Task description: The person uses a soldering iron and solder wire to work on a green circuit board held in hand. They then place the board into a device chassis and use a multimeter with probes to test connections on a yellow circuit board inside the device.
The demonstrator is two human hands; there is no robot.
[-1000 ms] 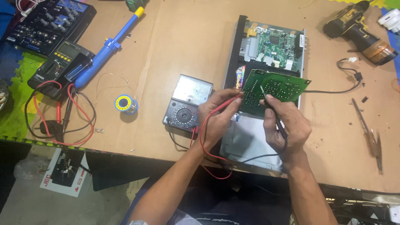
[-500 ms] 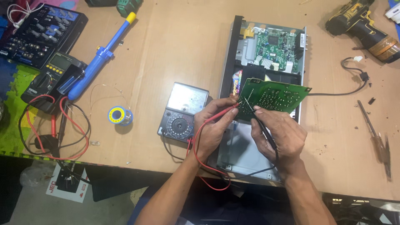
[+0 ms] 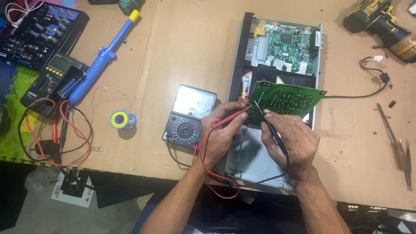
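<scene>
The left hand (image 3: 221,132) is clamped on the red probe (image 3: 232,117), the right hand (image 3: 290,138) on the black probe (image 3: 271,125); both tips point toward 12 o'clock, touching the tilted green circuit board (image 3: 286,97) over the open metal chassis (image 3: 242,160).

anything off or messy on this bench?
Small dark debris is scattered on the table by the screwdriver. The green circuit board is tilted up out of the opened chassis under both probes. Nothing spilled.
</scene>
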